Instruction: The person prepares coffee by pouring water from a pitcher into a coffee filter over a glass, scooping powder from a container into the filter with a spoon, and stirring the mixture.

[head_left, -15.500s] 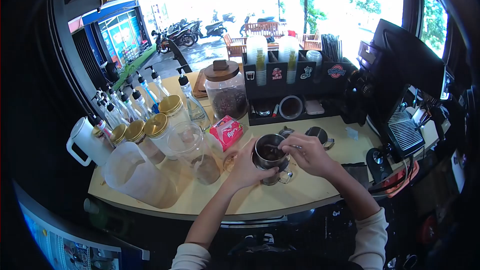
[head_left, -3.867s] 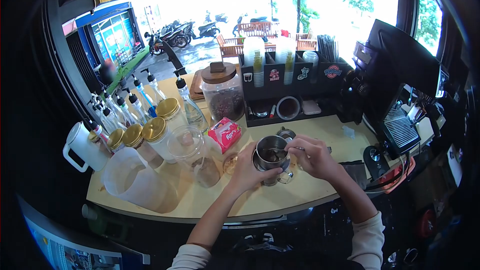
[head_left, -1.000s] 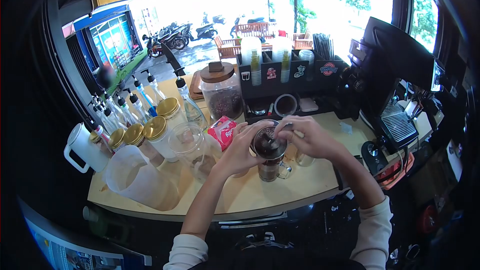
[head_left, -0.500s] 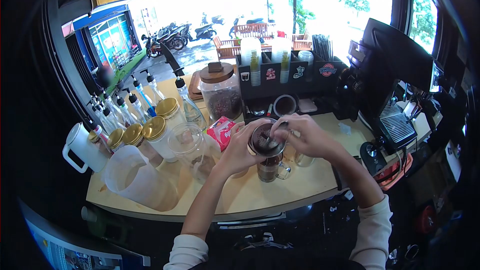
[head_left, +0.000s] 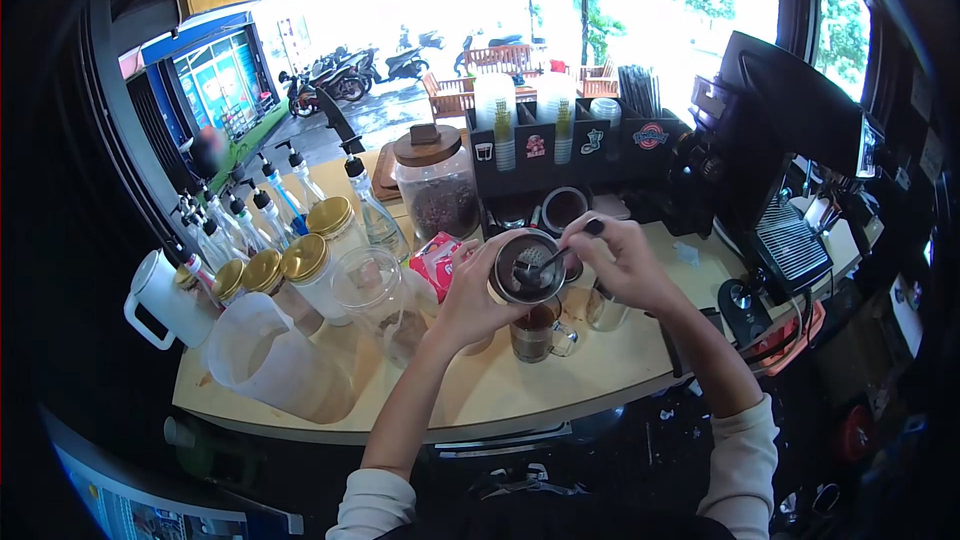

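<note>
My left hand (head_left: 478, 290) is wrapped round a metal cup (head_left: 500, 270), which is tilted so that its inside faces me. Fingers of my right hand (head_left: 622, 265) pinch a spoon (head_left: 540, 266) whose bowl is inside the cup. Below the cup, a glass mug (head_left: 533, 340) with brown liquid stands on the counter, its handle to the right. Another clear glass (head_left: 606, 312) stands under my right hand. A pink packet (head_left: 436, 262) lies just beyond my left hand.
On the left of the counter (head_left: 480, 408) are a white jug (head_left: 170, 298), a translucent pitcher (head_left: 270, 355), gold-lidded jars (head_left: 305, 258) and several pump bottles. A wooden-lidded jar (head_left: 437, 190) and black cup holder (head_left: 560, 155) stand behind. A coffee machine (head_left: 780, 200) is at right.
Since the earlier frames, the metal cup has been lifted and tilted, showing its inside. The glass mug beneath now shows brown liquid. The spoon remains in my right hand.
</note>
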A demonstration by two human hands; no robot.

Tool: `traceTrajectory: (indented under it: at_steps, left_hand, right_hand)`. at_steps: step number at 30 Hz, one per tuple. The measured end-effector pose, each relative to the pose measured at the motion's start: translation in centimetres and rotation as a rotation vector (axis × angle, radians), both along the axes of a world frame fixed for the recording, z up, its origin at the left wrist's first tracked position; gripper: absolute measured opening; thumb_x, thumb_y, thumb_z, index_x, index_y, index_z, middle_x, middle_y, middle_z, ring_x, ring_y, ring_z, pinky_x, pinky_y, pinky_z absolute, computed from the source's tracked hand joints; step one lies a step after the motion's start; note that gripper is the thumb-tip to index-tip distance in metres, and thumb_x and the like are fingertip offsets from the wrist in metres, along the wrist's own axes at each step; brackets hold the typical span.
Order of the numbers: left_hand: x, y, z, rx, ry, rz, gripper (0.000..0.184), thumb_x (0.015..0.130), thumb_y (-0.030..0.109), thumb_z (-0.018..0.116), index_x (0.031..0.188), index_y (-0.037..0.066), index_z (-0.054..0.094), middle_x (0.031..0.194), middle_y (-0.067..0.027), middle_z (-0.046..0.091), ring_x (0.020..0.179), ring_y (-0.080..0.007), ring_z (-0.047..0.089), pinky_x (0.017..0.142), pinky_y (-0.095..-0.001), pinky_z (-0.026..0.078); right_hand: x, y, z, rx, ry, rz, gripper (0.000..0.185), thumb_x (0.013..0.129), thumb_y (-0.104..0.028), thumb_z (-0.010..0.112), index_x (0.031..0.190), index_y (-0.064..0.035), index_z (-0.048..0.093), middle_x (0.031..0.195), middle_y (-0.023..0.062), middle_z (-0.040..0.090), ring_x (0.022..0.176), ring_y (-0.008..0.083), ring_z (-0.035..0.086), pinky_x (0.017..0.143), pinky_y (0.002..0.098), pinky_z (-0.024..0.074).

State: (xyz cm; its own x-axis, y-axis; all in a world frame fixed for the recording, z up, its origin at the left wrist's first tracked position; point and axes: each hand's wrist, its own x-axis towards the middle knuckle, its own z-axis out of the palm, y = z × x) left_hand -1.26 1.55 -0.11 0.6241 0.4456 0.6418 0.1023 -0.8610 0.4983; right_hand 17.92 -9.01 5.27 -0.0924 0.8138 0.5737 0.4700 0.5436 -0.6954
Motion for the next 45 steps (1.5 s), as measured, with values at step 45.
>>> traceTrajectory:
  at_steps: [45]
  left_hand:
    - [-0.1, -1.7, -1.0, 0.014, 0.148, 0.201, 0.083, 0.053, 0.036, 0.088, 0.123, 0.007, 0.054, 0.111, -0.0091, 0.065, 0.117, -0.0306, 0.049, 0.103, -0.0418, 0.034]
  right_hand:
    - [1.9, -4.4, -20.0, -0.184, -0.014, -0.511, 0.017, 0.081, -0.005, 0.068, 0.087, -0.0011, 0.052, 0.071, 0.0145, 0.061, 0.07, 0.0308, 0.065, 0.062, 0.0375, 0.0499]
